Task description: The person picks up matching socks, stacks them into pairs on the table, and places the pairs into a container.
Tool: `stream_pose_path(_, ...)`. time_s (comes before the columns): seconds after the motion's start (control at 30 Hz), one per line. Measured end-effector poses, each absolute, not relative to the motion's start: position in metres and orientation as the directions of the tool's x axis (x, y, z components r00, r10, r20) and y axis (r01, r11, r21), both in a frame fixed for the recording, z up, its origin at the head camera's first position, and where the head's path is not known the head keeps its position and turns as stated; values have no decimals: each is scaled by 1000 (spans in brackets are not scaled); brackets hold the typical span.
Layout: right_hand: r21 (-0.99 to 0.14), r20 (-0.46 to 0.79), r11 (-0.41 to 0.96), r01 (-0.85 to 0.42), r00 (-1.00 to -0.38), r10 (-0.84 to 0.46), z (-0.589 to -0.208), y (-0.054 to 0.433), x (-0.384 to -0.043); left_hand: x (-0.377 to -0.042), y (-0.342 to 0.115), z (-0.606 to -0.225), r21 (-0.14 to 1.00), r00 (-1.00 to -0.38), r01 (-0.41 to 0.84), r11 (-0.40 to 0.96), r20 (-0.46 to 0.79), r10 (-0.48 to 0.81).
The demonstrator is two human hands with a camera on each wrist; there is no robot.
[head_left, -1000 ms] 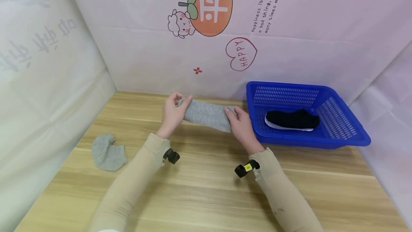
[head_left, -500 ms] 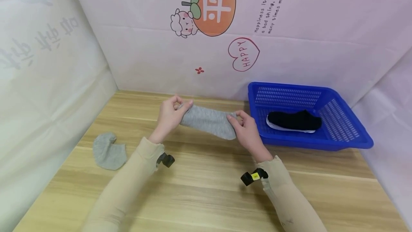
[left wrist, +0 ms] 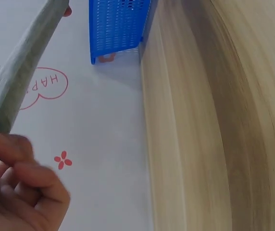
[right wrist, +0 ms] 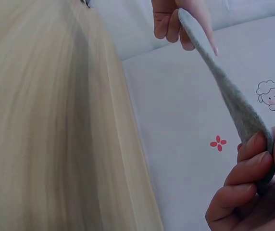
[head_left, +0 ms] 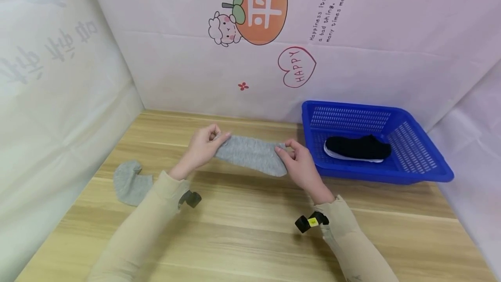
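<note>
A light grey sock (head_left: 250, 155) is stretched flat between both hands above the wooden table. My left hand (head_left: 201, 148) pinches its left end between thumb and curled fingers. At the other end, the right hand (head_left: 301, 166) grips the fabric, thumb on the near face. Both wrist views show the sock edge-on: the grey fabric (left wrist: 24, 62) runs up from the left fingers, and the right fingers (right wrist: 245, 178) curl behind it. A second grey sock (head_left: 131, 184) lies bent on the table at the left, partly covered by the left sleeve.
A blue plastic basket (head_left: 375, 176) stands at the back right, close to the right hand. Inside it lies a black sock (head_left: 358, 147) on top of a white one (head_left: 344, 157). A printed white cloth (head_left: 188, 77) rises behind the wooden table (head_left: 242, 229).
Both hands have come down and nearer with the grey sock still stretched between them. The left hand shifted left and the right hand slightly right. The left sleeve now overlaps the second sock.
</note>
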State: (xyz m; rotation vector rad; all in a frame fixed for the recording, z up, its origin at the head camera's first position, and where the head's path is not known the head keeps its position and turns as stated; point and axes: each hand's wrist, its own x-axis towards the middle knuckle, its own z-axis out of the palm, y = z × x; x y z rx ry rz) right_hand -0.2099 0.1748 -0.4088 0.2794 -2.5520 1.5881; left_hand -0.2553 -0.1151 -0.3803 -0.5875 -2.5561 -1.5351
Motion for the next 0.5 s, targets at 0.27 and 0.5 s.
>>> stream_pose_path(0.27, -885, 170, 413, -214, -975, -140, -414, 174, -201, -251, -132, -381, 849, -908, 323, 419, 153, 390)
stream_pose_path(0.5, -886, 132, 426, -184, -980, -148, -416, 177, -196, -249, -142, -383, 882, -895, 293, 368, 118, 430)
